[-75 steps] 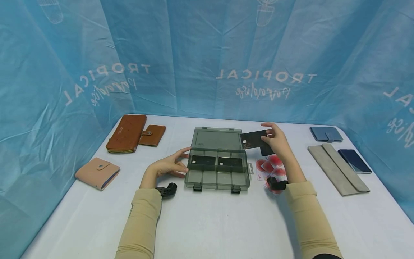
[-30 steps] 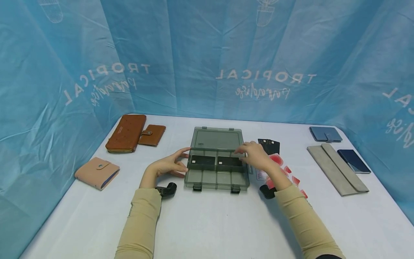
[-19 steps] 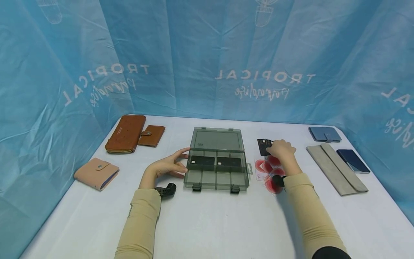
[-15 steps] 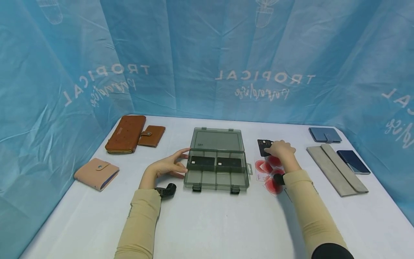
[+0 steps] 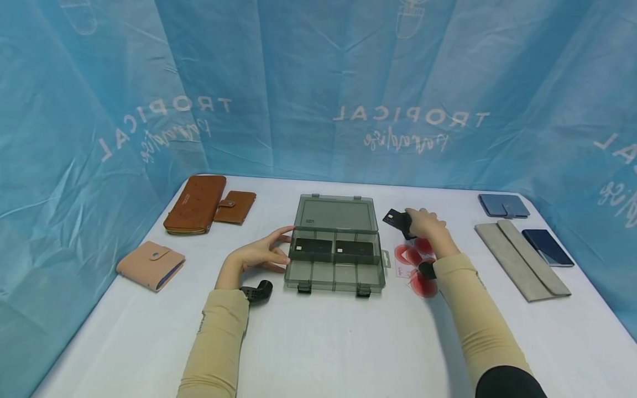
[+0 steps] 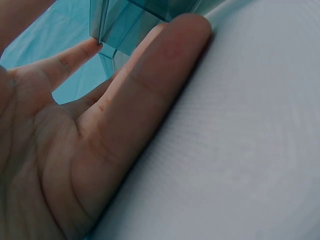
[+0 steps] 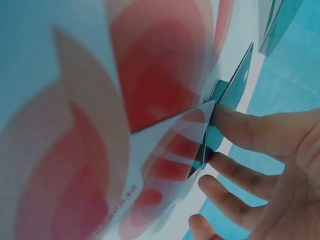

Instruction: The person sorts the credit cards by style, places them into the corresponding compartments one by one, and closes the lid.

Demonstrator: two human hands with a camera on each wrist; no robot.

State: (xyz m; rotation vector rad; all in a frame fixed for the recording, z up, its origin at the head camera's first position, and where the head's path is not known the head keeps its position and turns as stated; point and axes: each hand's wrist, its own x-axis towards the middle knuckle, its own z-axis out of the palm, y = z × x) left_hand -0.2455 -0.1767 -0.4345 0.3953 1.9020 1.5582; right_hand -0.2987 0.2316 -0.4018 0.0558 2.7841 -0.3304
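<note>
A smoky green divided plastic box (image 5: pixel 334 276) lies with its lid laid back. Two of its rear compartments hold black chip cards, one on the left (image 5: pixel 312 249) and one on the right (image 5: pixel 354 250). My left hand (image 5: pixel 256 254) touches the box's left side with extended fingers; in the left wrist view a fingertip meets the box's corner. Right of the lid, my right hand (image 5: pixel 429 225) pinches a black chip card (image 5: pixel 395 219) between thumb and forefinger, tilted toward the box. More black card shows beneath it. Red-patterned cards (image 7: pixel 160 65) lie below that hand, partly overlapping.
At left lie a long brown wallet (image 5: pixel 195 204), a small brown wallet (image 5: pixel 236 208) and a pink-beige wallet (image 5: pixel 151 265). At right are a blue wallet (image 5: pixel 504 205), a grey envelope-shaped pouch (image 5: pixel 520 260) and a dark blue flat case (image 5: pixel 547 247). A blue curtain (image 5: pixel 308 143) hangs behind the table.
My right hand carried a black card to the box's right rear compartment, returned without it to the black cards on the table, and now lifts one, turned leftward. My left hand stayed put.
</note>
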